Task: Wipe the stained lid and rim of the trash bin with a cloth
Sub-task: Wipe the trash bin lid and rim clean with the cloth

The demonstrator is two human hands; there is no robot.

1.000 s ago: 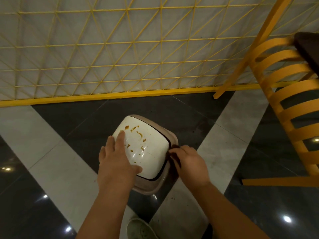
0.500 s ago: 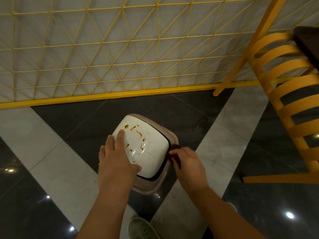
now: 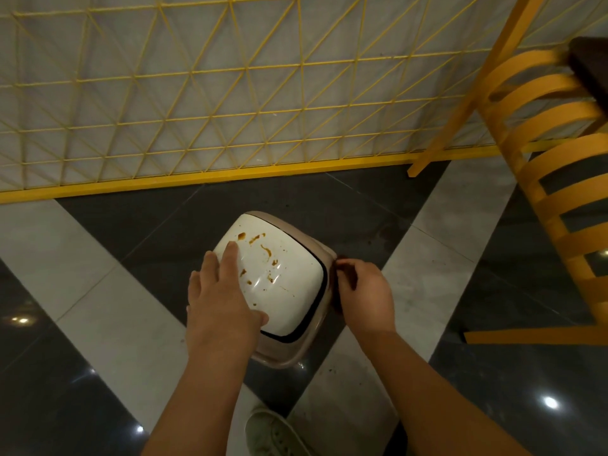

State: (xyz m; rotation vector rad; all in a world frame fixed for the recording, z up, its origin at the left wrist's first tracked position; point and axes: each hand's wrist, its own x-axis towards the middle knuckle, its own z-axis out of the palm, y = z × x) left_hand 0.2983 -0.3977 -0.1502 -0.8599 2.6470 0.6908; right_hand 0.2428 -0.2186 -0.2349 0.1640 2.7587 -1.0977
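A person is standing over a small trash bin [image 3: 279, 355] that is sitting on the floor [image 3: 98, 291], where dark tiles are meeting pale diagonal bands, near a yellow wire-grid fence [image 3: 204, 93]. The bin's white lid [image 3: 283, 291] is lying closed on top, edged by a dark seam and a tan rim [image 3: 324, 250] around it. Orange-brown stains [image 3: 263, 250] are showing across the far half of the lid, in smears and small spots.

The left hand [image 3: 220, 301] is resting flat on the near-left part of the lid, its fingers [image 3: 230, 258] lying straight and close together, pointing toward the stains, with the thumb spread out along the lid's near edge. It is holding nothing.

The right hand [image 3: 365, 297] is sitting at the bin's right side, its fingers curled and pinching a dark cloth [image 3: 342, 263] against the rim. Only a small dark fold of the cloth is peeking out past the knuckles and below them; the rest is hidden by the hand.

At the right, a yellow slatted chair [image 3: 552, 159] is standing on the floor, well apart from the bin, with a dark surface [image 3: 592, 67] showing at the frame's edge above it. A pale shoe [image 3: 273, 436] is showing at the bottom, just beside the left forearm.
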